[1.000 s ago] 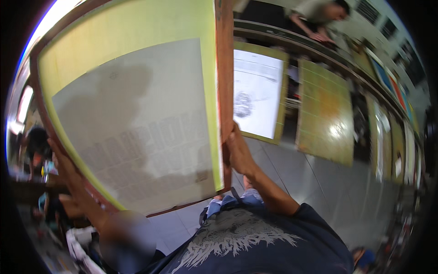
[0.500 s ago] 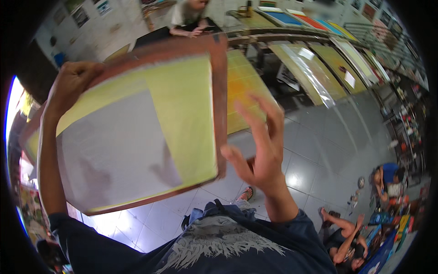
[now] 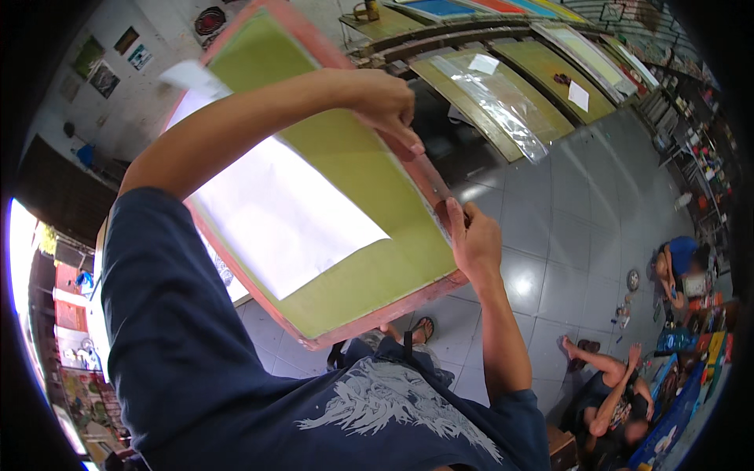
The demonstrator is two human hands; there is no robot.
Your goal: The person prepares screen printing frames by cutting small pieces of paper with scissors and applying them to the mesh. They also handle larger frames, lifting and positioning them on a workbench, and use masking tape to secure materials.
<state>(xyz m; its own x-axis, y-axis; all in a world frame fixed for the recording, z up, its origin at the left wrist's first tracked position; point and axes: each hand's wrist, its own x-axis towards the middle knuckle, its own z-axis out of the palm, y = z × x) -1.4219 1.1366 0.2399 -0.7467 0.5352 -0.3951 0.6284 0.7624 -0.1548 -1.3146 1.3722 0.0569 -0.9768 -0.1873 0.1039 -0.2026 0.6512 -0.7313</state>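
A silk-screen frame with reddish wooden bars [image 3: 393,308] and yellow-green mesh [image 3: 357,177] is held up, tilted, in front of me. Against its mesh lies a white sheet of paper [image 3: 302,216], one far corner lifting past the frame's left side. My left arm reaches across the face of the frame, and my left hand [image 3: 385,102] is closed around the right-hand bar. Lower along that same bar my right hand [image 3: 477,239] grips near the nearest corner, thumb on the face. The fingers behind the wood are hidden.
Long printing tables with slanted yellowish boards [image 3: 510,102] stand ahead right, one carrying clear plastic film [image 3: 503,110]. Grey floor tiles [image 3: 542,267] stretch to the right. Two people [image 3: 609,392] sit low at the right, beside shelves and clutter. Pictures hang on the left wall.
The frame has turned and swung upward, now showing the white sheet on its facing side. My left hand went from the left side to the right-hand bar; my right hand, open before, has closed on it.
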